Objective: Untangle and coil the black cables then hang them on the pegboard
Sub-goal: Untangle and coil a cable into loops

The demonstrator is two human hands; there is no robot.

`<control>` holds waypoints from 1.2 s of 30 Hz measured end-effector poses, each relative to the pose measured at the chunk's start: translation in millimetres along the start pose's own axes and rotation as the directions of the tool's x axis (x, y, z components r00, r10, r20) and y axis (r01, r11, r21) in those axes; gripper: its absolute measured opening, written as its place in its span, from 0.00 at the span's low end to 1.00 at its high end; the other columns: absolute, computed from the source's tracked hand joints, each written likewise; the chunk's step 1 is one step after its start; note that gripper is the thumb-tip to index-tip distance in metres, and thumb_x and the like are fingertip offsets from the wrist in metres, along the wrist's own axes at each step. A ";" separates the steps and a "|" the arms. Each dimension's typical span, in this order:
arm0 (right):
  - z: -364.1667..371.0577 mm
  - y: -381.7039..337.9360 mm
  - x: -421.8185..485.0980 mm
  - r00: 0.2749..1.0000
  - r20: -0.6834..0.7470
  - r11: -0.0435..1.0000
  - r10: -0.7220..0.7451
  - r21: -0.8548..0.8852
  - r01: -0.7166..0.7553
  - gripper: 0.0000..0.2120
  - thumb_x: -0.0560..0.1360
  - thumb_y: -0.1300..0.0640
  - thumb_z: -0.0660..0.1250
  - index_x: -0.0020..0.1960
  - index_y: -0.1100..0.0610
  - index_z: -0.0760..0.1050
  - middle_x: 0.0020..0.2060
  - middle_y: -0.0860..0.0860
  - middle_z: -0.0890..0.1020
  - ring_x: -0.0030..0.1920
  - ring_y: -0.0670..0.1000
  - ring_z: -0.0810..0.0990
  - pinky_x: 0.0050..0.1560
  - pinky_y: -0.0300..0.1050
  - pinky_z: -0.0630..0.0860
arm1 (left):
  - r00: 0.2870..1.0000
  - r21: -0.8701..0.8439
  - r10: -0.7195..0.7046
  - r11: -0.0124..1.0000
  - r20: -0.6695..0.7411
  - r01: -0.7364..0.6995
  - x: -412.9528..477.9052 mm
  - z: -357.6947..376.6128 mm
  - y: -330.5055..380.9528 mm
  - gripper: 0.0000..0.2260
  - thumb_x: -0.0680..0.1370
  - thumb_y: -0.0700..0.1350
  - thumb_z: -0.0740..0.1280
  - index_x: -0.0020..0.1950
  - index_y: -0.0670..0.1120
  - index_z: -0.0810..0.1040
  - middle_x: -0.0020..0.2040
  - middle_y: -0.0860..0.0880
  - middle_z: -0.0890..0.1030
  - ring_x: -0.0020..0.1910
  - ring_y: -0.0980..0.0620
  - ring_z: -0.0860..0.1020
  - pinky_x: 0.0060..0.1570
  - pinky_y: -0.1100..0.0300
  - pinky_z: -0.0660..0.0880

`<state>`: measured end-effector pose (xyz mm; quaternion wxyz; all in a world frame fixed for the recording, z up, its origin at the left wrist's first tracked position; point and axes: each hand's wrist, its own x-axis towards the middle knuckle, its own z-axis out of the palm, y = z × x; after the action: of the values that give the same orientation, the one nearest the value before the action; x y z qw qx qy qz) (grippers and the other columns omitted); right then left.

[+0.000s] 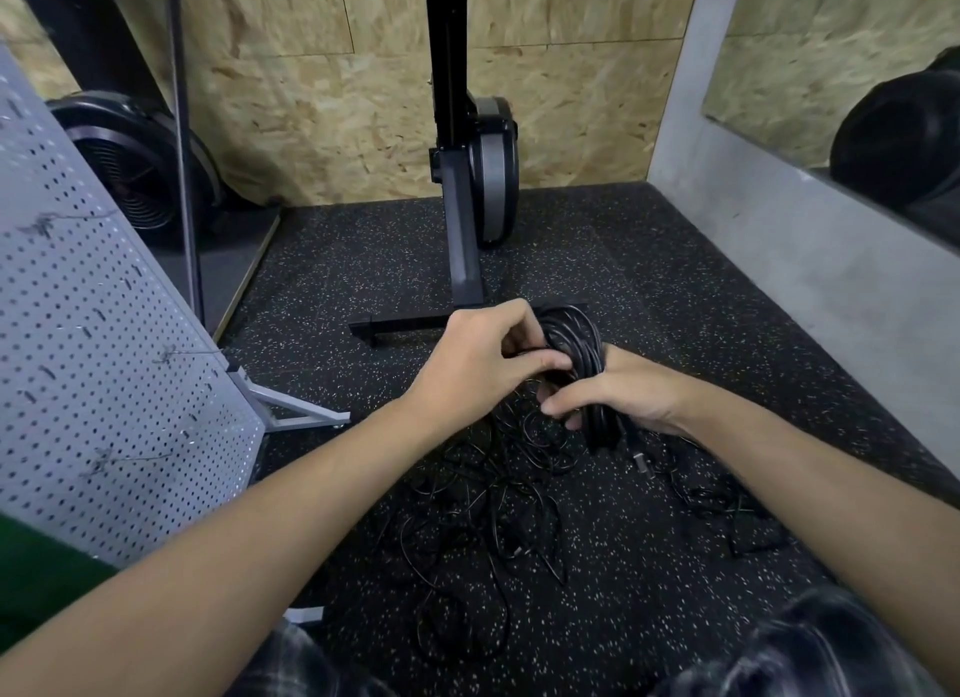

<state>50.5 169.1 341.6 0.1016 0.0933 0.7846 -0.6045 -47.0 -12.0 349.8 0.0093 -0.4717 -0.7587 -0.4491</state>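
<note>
- Coil (571,343) of black cable is up off the floor, held between your two hands, just in front of the rower's base.
- Your left hand (480,358) reaches it from the left. Its fingers curl onto the upper loops, and the thumb lies along the near side.
- Your right hand (618,395) grasps the coil lower down, fingers wrapped round the bundled strands. The loops stand above that hand.
- Below your right hand the bundle hangs on towards the floor.
- A plug (642,463) lies on the floor just beside the bundle's lower end. You cannot tell which cable it belongs to.
- The tangle (493,494) of thin black cable lies loose on the floor, beneath your hands and nearer to you. Some strands run up towards the coil.
- A smaller heap (727,509) of cable lies by your right forearm, apart from the tangle.
- The floor (649,260) is black rubber with pale specks.
- The pegboard (104,343), grey and leaning, stands at your left on a metal foot (296,410).
- The rower (470,177) stands upright beyond your hands, against a chipboard wall (311,99).
- A concrete wall (779,260) runs along your right.
</note>
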 end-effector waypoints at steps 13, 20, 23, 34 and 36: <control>-10.8 -6.4 -1.5 0.992 -0.124 0.949 0.007 0.314 0.033 0.18 0.75 0.78 0.57 0.60 0.71 0.78 0.42 0.59 0.83 0.40 0.54 0.82 0.41 0.47 0.80 | 0.870 -0.006 -0.292 0.947 0.398 0.321 -25.5 9.4 -59.8 0.04 0.82 0.48 0.70 0.51 0.52 0.76 0.48 0.53 0.85 0.45 0.51 0.81 0.55 0.44 0.79; -18.8 -0.9 3.0 0.943 -0.332 0.973 -0.006 0.216 0.082 0.18 0.68 0.69 0.68 0.58 0.66 0.82 0.47 0.57 0.87 0.44 0.52 0.83 0.46 0.50 0.82 | 0.877 -0.205 -0.351 0.880 0.327 0.428 -24.0 25.3 -49.4 0.08 0.87 0.47 0.62 0.55 0.43 0.70 0.39 0.48 0.85 0.36 0.43 0.84 0.43 0.49 0.80; -10.8 -1.8 3.1 0.910 -0.412 0.999 -0.041 -0.020 0.036 0.16 0.61 0.52 0.76 0.48 0.55 0.86 0.49 0.52 0.88 0.52 0.54 0.85 0.62 0.58 0.78 | 0.934 -0.258 -0.338 0.898 0.111 0.356 -16.9 24.0 -34.1 0.06 0.86 0.45 0.64 0.50 0.45 0.73 0.36 0.50 0.83 0.28 0.50 0.73 0.31 0.57 0.71; 8.1 -6.2 4.4 0.850 -0.525 0.997 -0.046 0.025 0.070 0.17 0.64 0.45 0.84 0.48 0.50 0.86 0.46 0.46 0.89 0.53 0.50 0.86 0.63 0.54 0.78 | 0.955 -0.425 -0.296 0.866 -0.013 0.262 -6.0 25.5 -13.9 0.17 0.83 0.34 0.66 0.68 0.51 0.81 0.55 0.52 0.87 0.57 0.57 0.82 0.64 0.58 0.76; 9.7 -9.1 3.3 0.850 -0.527 1.000 0.001 0.026 0.015 0.19 0.61 0.42 0.82 0.48 0.50 0.85 0.46 0.45 0.88 0.54 0.51 0.85 0.65 0.56 0.77 | 0.944 -0.438 -0.322 0.860 -0.070 0.261 -5.7 21.4 -16.2 0.16 0.83 0.34 0.67 0.68 0.47 0.82 0.54 0.53 0.88 0.58 0.57 0.83 0.64 0.59 0.77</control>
<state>45.3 157.6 346.7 -0.1209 0.2540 0.7737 -0.5676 -46.8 -3.8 323.7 -0.1080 -0.3091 -0.7033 -0.6310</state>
